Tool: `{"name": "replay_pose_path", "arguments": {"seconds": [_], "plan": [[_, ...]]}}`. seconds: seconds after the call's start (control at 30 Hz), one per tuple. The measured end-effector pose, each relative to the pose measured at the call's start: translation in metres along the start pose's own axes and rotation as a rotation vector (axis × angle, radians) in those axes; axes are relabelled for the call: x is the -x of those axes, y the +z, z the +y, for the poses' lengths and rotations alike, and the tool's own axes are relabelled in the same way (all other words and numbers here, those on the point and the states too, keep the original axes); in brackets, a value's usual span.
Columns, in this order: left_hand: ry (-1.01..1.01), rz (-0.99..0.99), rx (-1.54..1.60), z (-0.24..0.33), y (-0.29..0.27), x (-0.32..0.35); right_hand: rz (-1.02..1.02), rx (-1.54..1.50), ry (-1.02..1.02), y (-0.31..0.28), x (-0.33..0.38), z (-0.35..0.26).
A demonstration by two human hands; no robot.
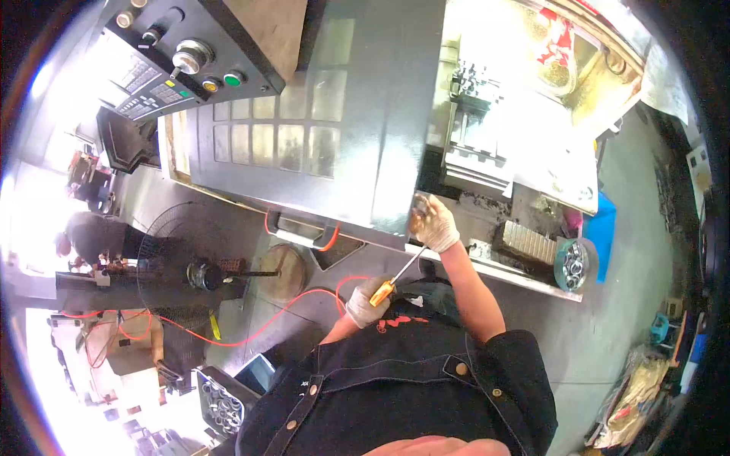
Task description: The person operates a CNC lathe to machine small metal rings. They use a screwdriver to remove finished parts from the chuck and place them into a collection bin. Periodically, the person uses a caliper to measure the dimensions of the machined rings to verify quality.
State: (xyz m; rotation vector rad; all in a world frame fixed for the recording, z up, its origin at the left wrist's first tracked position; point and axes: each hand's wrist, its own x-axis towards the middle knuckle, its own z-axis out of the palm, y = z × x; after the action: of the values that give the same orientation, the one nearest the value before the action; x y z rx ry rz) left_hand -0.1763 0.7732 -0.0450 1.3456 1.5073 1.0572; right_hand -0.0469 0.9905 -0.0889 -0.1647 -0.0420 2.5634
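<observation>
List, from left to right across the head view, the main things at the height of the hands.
Black wire-cage fan → round floor base plate → gloved left hand holding an orange-handled screwdriver → gloved right hand on the grey machine door's edge → round teal tub of metal rings.

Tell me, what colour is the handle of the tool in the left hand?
Orange; the handle shows in the gloved left hand in the head view.

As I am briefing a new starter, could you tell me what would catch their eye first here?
The dark sliding door of a machine fills the upper middle, with the gloved right hand at its lower edge. Below, the gloved left hand holds an orange-handled screwdriver. An orange hose loops across the floor.
</observation>
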Motion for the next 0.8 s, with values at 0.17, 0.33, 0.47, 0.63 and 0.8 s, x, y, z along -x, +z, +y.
{"name": "replay_pose_path", "arguments": {"seconds": [0.17,0.33,0.47,0.63,0.8], "plan": [[0.002,0.140,-0.179,0.038,0.020,-0.060,0.120,-0.052,0.075,-0.040,-0.024,-0.016],[-0.020,0.267,-0.322,0.057,0.034,-0.179,0.424,0.209,0.106,-0.045,-0.016,-0.045],[-0.359,0.137,-0.422,0.058,0.027,-0.297,0.329,0.271,0.123,-0.063,0.005,-0.059],[-0.342,0.097,-0.607,0.084,0.019,-0.409,0.371,0.395,0.140,-0.062,0.030,-0.079],[-0.376,0.009,-0.810,0.070,0.011,-0.485,0.191,0.406,0.028,-0.077,0.049,-0.090]]}}
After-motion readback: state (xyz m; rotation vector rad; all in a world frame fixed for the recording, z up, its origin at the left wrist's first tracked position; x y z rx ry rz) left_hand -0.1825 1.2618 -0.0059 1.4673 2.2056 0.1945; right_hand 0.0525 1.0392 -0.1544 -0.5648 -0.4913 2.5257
